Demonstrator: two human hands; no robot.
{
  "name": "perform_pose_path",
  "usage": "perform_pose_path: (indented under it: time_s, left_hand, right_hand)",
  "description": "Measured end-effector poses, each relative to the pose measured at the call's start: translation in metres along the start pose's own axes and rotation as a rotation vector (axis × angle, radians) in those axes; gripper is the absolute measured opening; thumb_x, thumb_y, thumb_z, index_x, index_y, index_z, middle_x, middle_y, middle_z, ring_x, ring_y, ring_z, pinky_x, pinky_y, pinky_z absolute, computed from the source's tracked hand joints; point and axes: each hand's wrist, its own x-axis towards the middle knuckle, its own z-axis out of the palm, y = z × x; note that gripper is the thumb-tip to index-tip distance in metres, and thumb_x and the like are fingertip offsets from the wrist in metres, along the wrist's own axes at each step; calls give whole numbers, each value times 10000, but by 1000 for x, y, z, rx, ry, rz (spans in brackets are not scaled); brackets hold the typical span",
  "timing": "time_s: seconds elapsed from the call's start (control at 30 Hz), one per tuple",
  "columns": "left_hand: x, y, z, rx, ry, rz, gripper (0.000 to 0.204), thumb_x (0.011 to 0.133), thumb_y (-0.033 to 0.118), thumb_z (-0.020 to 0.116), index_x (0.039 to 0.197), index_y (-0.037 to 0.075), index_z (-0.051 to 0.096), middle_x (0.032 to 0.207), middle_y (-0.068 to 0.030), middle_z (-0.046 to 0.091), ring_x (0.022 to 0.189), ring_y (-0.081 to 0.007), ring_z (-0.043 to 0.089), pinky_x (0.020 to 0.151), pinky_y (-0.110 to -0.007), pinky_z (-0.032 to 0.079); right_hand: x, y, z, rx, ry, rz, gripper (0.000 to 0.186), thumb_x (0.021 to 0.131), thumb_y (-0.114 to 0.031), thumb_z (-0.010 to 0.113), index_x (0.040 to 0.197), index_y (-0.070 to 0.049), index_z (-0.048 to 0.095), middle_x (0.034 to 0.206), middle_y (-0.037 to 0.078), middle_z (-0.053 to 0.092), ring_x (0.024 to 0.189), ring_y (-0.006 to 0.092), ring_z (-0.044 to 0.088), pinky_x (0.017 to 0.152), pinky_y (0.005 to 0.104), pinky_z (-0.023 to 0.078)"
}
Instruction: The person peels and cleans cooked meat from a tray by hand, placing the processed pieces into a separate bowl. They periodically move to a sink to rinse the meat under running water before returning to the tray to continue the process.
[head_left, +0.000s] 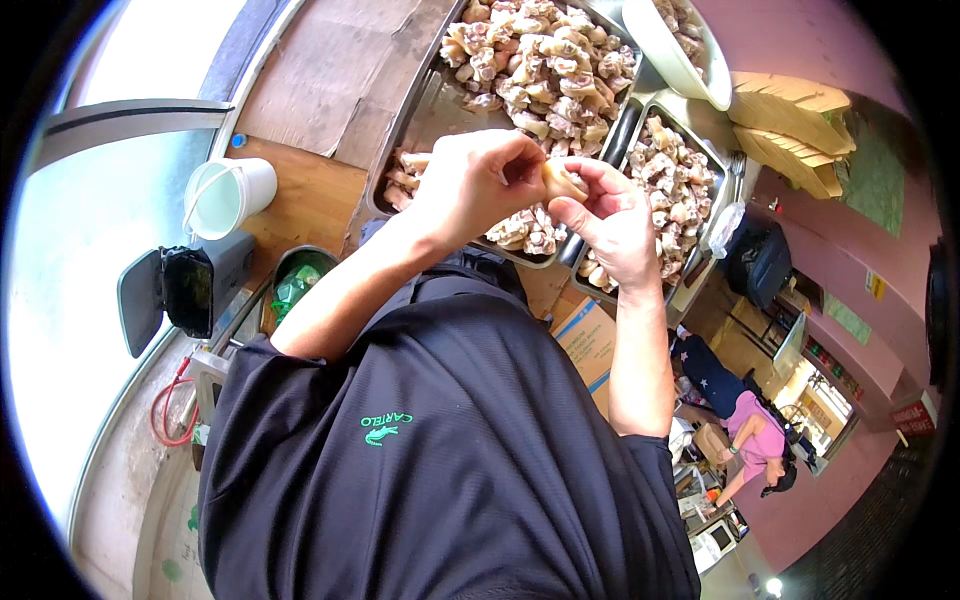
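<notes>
Between my left hand (485,180) and my right hand (610,225) is a pale, fleshy meat piece (561,180), gripped by the fingers of both and partly hidden by them. Below them lies a large steel tray (438,105), with a heap of similar pieces (540,60) at its far end and smaller piles nearer me, partly behind my hands. To its right, a second steel tray (722,185) holds more chopped pieces (670,180).
A white basin (715,80), yellow folded sheets (785,120) and a knife (697,278) sit right. Left are a white bucket (210,200), a lidded bin (140,300) and a bowl with green items (295,290). A person in pink (750,430) works at the lower right.
</notes>
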Motion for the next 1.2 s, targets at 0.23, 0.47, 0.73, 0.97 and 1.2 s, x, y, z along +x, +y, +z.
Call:
perform_pose_path:
  time_s: [0.23, 0.47, 0.73, 0.97, 1.2]
  left_hand:
    - [-1, 1, -6, -283, -72, -266, 133, 898, 76, 740, 1000, -7, 721, 840, -44, 736, 745, -43, 652, 677, -226, 552]
    - [-2, 4, -7, -270, -133, -139, 203, 968, 119, 712, 1126, -7, 724, 918, -75, 758, 811, -83, 699, 713, -256, 580]
    - [1, 7, -7, -152, -90, -12, 132, 912, 93, 742, 1024, 23, 732, 796, -62, 727, 653, -86, 675, 591, -245, 536]
    - [4, 4, -5, -221, -88, -109, 127, 905, 101, 736, 992, 9, 726, 771, -35, 702, 681, -40, 635, 623, -227, 536]
    - [6, 8, -11, -457, -210, -330, 178, 958, 118, 699, 1066, -23, 713, 880, -25, 724, 790, -48, 658, 721, -223, 552]
  right_hand:
    - [-7, 4, -11, 49, -1, -19, 454, 895, -63, 792, 1293, 47, 605, 1102, 94, 715, 967, 136, 687, 869, 269, 562]
    - [-9, 1, -6, 75, -2, -37, 473, 888, -85, 804, 1297, 46, 607, 1120, 76, 709, 1007, 126, 672, 902, 256, 545]
    - [-7, 4, -9, 64, -24, -19, 449, 888, -55, 800, 1287, 35, 615, 1124, 74, 707, 1004, 119, 669, 892, 255, 545]
    - [-8, 1, -10, 85, -55, -20, 467, 874, -78, 818, 1280, 37, 619, 1116, 85, 716, 1001, 123, 678, 882, 258, 553]
    - [-10, -3, -15, 79, -30, -5, 497, 864, -108, 833, 1287, 41, 619, 1101, 84, 721, 982, 116, 676, 870, 254, 557]
